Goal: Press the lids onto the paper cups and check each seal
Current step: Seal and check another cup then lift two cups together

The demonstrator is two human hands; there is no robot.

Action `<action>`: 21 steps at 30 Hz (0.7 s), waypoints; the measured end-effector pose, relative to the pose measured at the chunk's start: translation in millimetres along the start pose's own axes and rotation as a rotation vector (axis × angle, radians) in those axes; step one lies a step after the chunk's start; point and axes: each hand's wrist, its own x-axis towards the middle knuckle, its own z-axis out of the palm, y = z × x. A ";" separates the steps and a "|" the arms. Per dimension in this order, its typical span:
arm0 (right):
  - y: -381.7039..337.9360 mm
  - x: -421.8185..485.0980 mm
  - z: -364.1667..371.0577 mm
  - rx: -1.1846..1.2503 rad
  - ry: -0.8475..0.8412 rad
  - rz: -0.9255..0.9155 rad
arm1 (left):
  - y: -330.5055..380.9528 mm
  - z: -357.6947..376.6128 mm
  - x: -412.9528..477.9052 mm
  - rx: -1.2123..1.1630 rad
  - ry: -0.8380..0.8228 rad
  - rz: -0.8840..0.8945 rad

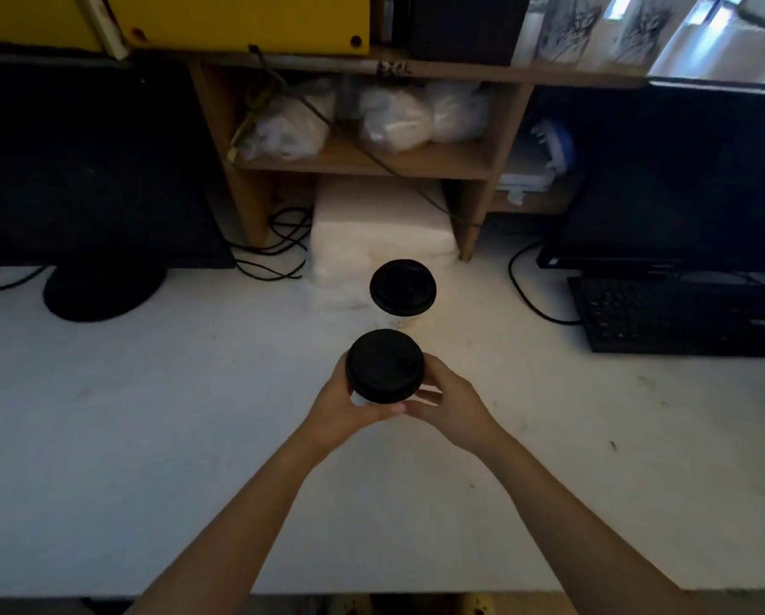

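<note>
Both hands hold one white paper cup with a black lid (385,366) above the middle of the white desk (149,437). My left hand (343,403) wraps the cup's left side, thumb across the front under the lid. My right hand (449,403) grips its right side, fingers on the cup wall. The cup body is mostly hidden by the lid and my hands. A second paper cup with a black lid (402,287) stands upright on the desk just behind, untouched.
A white stack of tissue (380,228) lies behind the far cup under a wooden shelf (362,162) with plastic bags. A monitor (92,170) stands left; another monitor (682,179) and a black keyboard (682,317) sit right. Cables (278,246) trail at the back.
</note>
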 end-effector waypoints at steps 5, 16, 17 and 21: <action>3.4 17.4 -13.9 -0.046 -0.017 -0.007 | -2.0 -17.0 -1.6 -0.040 0.029 0.003; -7.0 102.6 -31.0 0.036 0.037 0.033 | 29.5 -76.7 -8.4 -0.289 0.156 -0.011; -6.9 105.2 -27.9 0.062 0.063 0.023 | 32.7 -81.3 -9.5 -0.292 0.163 -0.008; -8.1 107.6 -20.6 0.165 0.124 0.027 | 45.3 -94.9 -15.2 -0.285 0.168 0.009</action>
